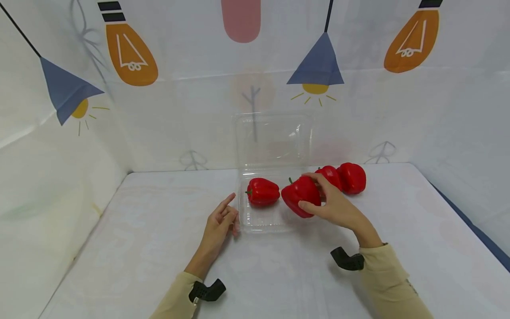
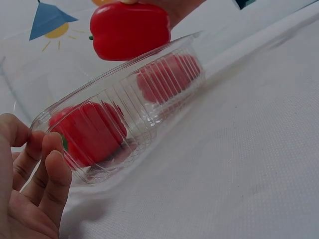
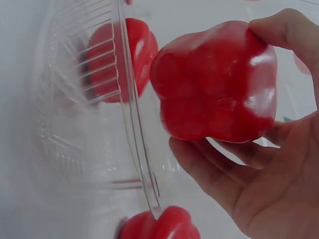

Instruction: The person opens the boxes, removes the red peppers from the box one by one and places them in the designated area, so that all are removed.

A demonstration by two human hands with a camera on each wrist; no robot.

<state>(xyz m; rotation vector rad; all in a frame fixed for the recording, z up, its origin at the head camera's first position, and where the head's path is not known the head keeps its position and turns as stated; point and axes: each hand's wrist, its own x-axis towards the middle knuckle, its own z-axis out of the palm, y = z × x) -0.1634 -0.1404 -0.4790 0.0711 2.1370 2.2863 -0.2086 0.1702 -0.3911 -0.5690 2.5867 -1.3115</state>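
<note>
A clear plastic clamshell box point(image 1: 263, 223) lies with its lid point(image 1: 275, 137) raised at the back. Inside its left part a red bell pepper point(image 1: 263, 192) rests on its side, green stem to the left. My right hand point(image 1: 334, 206) grips another red bell pepper point(image 1: 301, 196) between thumb and fingers, above the box's right side; in the right wrist view that pepper point(image 3: 214, 82) is beside the rim. At the box's left edge is my left hand point(image 1: 219, 223), index finger extended and the others loosely bent; its fingertips point(image 2: 57, 164) are close against the box wall.
Two more red bell peppers, a partly hidden one point(image 1: 330, 176) and a fuller one point(image 1: 352, 178), sit side by side beyond my right hand. A white table point(image 1: 167, 248) lies under everything. Behind it hangs a white curtain point(image 1: 191, 119) printed with lamps and bulbs.
</note>
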